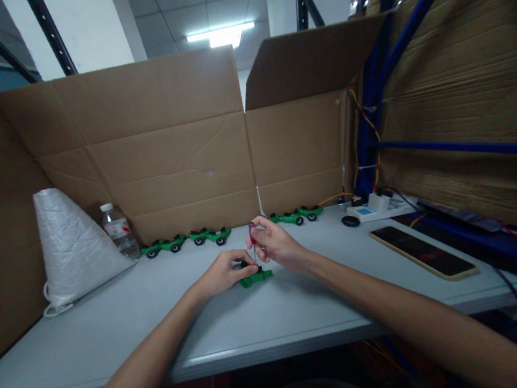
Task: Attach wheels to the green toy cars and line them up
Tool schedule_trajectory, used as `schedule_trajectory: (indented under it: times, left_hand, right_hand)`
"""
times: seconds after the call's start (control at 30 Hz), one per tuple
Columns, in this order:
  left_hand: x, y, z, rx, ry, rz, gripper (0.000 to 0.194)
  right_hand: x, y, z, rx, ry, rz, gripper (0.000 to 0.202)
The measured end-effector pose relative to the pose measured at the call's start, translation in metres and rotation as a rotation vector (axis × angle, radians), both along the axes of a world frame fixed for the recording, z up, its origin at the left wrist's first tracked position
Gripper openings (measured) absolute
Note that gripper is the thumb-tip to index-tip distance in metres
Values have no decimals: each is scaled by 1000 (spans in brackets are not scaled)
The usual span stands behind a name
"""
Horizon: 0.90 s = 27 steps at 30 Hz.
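- Two hands are working over the table (pixel 49 367), about midway between its left and right ends, somewhat closer to the back edge than the front.
- One screwdriver (pixel 252 227) is standing nearly upright, its handle being pinched between the right hand's (pixel 274 241) thumb and fingers.
- One green toy part (pixel 257 277) is lying on the table under the left hand (pixel 223 273), whose thumb and fingers are closing on its left end; its right end is sticking out.
- The part is sitting directly below the right hand's grip, the screwdriver's shaft pointing down to it.
- Two green toy cars (pixel 210 236) are standing along the back edge, left of the hands; more green toy pieces (pixel 310 213) are standing right of them, overlapping too much to count surely.
- One bottle (pixel 119 231) and one silvery bag (pixel 75 249) are standing by the back left corner.
- One phone (pixel 424 251) is lying toward the right end; one power strip (pixel 381 207) and one black ring (pixel 350 221) are lying behind it.
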State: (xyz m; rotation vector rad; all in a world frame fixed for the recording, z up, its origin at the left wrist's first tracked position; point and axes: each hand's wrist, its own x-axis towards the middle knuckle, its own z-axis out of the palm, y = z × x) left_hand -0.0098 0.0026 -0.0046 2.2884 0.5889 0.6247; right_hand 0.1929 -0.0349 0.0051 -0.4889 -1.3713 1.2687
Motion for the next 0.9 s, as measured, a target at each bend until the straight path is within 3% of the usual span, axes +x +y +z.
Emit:
schedule_trajectory:
  times: [0.13,0.33,0.53,0.73,0.9]
  left_hand:
    - [0,1,0,13,1,3,37]
    - [-2,-2,2,-14,14,13,40]
    - [-3,1,-3,-4,3,18,42]
    - [-4,2,-5,-11,-6,6,42]
    - [-4,1,-2,-6,5,2,39]
  right_hand:
    - [-1,-5,4,-1,37,58,44]
    - [-2,-4,3,-12,9,-44,52]
    - [-4,-5,4,-32,57,63,49]
    - [-4,2,-3,-25,42,9,53]
    - [-2,-2,1,-39,56,68,48]
